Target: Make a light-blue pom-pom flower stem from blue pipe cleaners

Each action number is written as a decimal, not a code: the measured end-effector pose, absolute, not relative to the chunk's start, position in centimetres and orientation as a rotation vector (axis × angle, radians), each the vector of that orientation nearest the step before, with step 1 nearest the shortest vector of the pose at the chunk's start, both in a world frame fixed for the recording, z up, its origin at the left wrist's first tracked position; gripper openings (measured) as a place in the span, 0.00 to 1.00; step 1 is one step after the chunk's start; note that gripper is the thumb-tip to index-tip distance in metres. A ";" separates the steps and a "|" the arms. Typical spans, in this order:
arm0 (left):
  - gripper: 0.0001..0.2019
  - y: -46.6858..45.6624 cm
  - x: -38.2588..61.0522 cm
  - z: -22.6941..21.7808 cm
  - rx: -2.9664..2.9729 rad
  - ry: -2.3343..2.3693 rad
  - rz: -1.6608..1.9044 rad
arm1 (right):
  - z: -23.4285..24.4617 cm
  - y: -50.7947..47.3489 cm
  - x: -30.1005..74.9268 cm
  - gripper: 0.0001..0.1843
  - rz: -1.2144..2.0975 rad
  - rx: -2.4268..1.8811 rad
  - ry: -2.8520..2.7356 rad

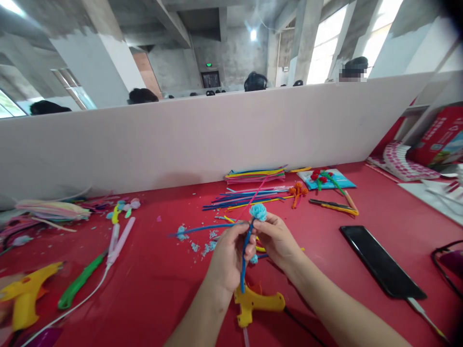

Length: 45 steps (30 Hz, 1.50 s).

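A light-blue fluffy flower on a blue pipe-cleaner stem is held up over the middle of the red table. My left hand is closed round the stem, and another blue pipe cleaner sticks out to the left from its fingers. My right hand pinches just below the flower head. Under my hands lies a yellow glue gun, its front part partly hidden by the stem and my left hand. Blue fluff scraps are scattered left of my hands.
Loose pipe cleaners and a bundle of them lie by the white partition. Orange and red pipe-cleaner pieces, scissors and a phone are rightward. A pink styling iron, green-handled tool and second glue gun lie left.
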State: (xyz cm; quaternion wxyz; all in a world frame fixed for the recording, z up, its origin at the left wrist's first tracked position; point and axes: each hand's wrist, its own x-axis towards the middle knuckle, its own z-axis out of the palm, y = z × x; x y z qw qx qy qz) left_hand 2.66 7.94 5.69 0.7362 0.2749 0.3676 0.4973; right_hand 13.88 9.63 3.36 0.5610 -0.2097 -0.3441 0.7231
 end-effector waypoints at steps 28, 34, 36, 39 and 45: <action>0.10 8.4 2.6 3.9 1.370 1.151 1.359 | 2.9 9.7 12.9 0.10 1.550 -0.611 -0.726; 0.12 8.3 2.4 4.9 0.819 0.917 1.100 | 4.0 9.7 13.8 0.12 1.743 -0.534 -0.803; 0.11 8.3 2.3 5.1 0.747 0.879 1.089 | 4.0 9.8 14.0 0.12 1.792 -0.527 -0.796; 0.11 8.1 2.5 5.4 0.791 0.955 1.176 | 3.6 9.8 13.9 0.11 1.831 -0.519 -0.768; 0.11 8.2 2.3 5.1 1.330 1.272 1.414 | 2.8 9.5 12.8 0.09 1.773 -0.558 -0.654</action>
